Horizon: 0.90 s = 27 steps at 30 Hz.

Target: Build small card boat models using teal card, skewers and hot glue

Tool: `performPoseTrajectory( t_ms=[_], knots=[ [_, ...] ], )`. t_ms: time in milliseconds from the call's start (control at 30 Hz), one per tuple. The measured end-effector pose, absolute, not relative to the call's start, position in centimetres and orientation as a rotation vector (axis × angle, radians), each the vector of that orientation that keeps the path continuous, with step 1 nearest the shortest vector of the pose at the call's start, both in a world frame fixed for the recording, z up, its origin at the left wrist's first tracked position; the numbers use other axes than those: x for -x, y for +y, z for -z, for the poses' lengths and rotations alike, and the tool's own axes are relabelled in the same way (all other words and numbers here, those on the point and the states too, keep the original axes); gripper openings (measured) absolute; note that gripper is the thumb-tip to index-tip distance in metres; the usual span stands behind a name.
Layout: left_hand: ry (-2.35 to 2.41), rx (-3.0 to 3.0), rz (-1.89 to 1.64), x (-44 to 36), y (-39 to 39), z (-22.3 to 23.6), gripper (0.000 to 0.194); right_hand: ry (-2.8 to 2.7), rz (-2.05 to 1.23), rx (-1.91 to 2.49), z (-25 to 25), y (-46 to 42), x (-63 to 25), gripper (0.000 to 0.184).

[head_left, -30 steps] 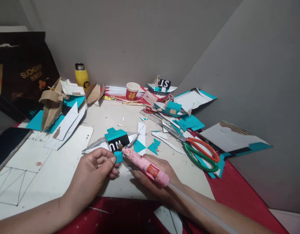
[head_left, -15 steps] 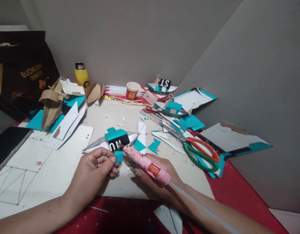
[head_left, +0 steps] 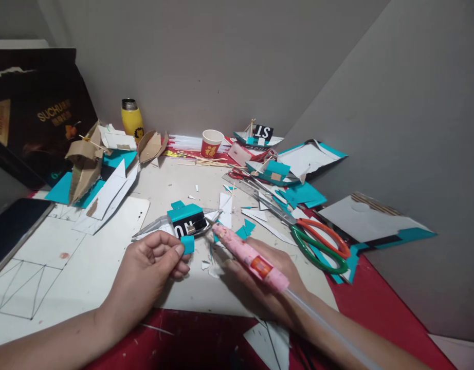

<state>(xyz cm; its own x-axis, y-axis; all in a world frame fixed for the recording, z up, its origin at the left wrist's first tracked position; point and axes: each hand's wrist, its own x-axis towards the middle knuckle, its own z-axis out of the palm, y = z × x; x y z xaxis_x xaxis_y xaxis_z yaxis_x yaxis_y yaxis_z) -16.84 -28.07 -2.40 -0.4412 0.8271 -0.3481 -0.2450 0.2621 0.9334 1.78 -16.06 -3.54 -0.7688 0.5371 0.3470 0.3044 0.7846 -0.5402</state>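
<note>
My left hand (head_left: 154, 270) pinches a small teal piece of card (head_left: 187, 245) between thumb and fingers, held above the white board. My right hand (head_left: 266, 270) is wrapped round a pink hot glue gun (head_left: 250, 257), with a clear glue stick (head_left: 329, 326) sticking out of its back end. The gun's nozzle points at a paper boat (head_left: 186, 218) with a teal and black canopy just beyond both hands. From this view I cannot tell whether the nozzle touches the boat. Small white and teal scraps (head_left: 247, 228) lie beside the boat.
Large scissors with green and orange handles (head_left: 322, 246) lie right. Finished-looking boats (head_left: 273, 172) stand behind them, near a paper cup (head_left: 212, 144) and wooden sticks. At left are a cardboard boat (head_left: 85, 169), a yellow bottle (head_left: 132, 118) and a dark phone (head_left: 17, 231).
My right hand has drawn the glue gun to the right, away from the teal piece. My left hand stays nearly in place, still holding that piece.
</note>
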Motion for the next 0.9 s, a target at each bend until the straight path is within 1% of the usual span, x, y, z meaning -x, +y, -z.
performPoseTrajectory(
  t_ms=[133, 233, 333, 433, 500, 567, 633, 767, 833, 900],
  knots=[
    [1.566, -0.572, -1.392, 16.8, -28.3, 2.3, 0.021, -2.534, -0.267, 0.733, 3.5, -14.2, -3.2, 0.021],
    [1.565, -0.59, -1.407, 16.8, -28.5, 2.2, 0.022, -2.661, -0.124, 0.903, 3.5, -12.4, -4.8, 0.026],
    [1.574, -0.612, -1.413, 16.7, -28.6, 1.8, 0.022, -2.832, -0.117, 1.021, 2.9, -11.2, -6.7, 0.028],
    [1.583, -0.642, -1.415, 16.5, -28.8, 1.3, 0.02, -2.894, -0.227, 1.002, 1.1, -11.4, -8.0, 0.036],
    [1.575, -0.661, -1.424, 16.2, -29.0, 0.9, 0.019, -2.757, -0.38, 0.95, -0.5, -12.5, -8.0, 0.035],
    [1.554, -0.67, -1.433, 15.8, -29.2, 0.6, 0.018, -2.554, -0.641, 0.868, -2.0, -14.3, -6.8, 0.028],
    [1.528, -0.669, -1.437, 15.5, -29.3, 0.4, 0.018, -2.415, -1.023, 0.861, -2.7, -16.3, -4.8, 0.023],
    [1.504, -0.708, -1.431, 15.0, -29.5, 0.2, 0.017, -2.061, -1.835, 0.88, -1.7, -18.7, -0.8, 0.03],
    [1.496, -0.731, -1.426, 15.0, -29.5, 0.3, 0.017, -1.886, -2.047, 0.867, -0.7, -19.0, 0.5, 0.034],
    [1.482, -0.729, -1.419, 15.2, -29.5, 0.4, 0.019, -1.799, -2.119, 0.854, -0.1, -18.7, 1.2, 0.038]
  ],
)
